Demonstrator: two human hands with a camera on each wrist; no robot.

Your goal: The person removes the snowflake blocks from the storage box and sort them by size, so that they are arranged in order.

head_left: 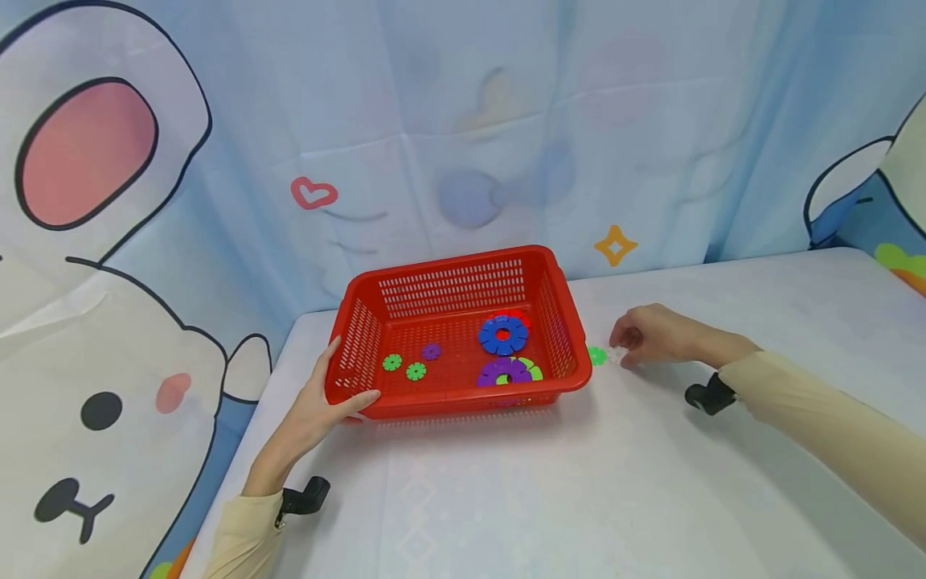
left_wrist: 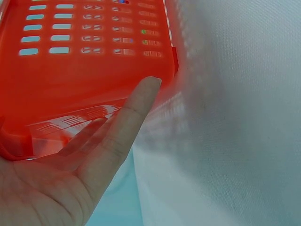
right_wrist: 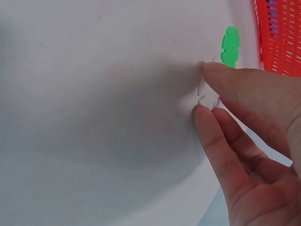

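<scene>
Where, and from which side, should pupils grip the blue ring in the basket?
Probably pinch the blue ring by its left band, from above: its hole may admit a fingertip, that side looks uncrowded, and walls of the red basket hinder sideways approaches.

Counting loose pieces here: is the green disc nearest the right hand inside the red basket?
No, the green disc is outside the red basket, between it and the right hand.

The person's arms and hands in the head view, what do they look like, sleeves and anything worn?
Both arms wear plain, light beige long sleeves, seen as the left sleeve and the right sleeve. A small black device is strapped at each wrist, left and right. The left hand and right hand have no gloves, and no cables show.
</scene>
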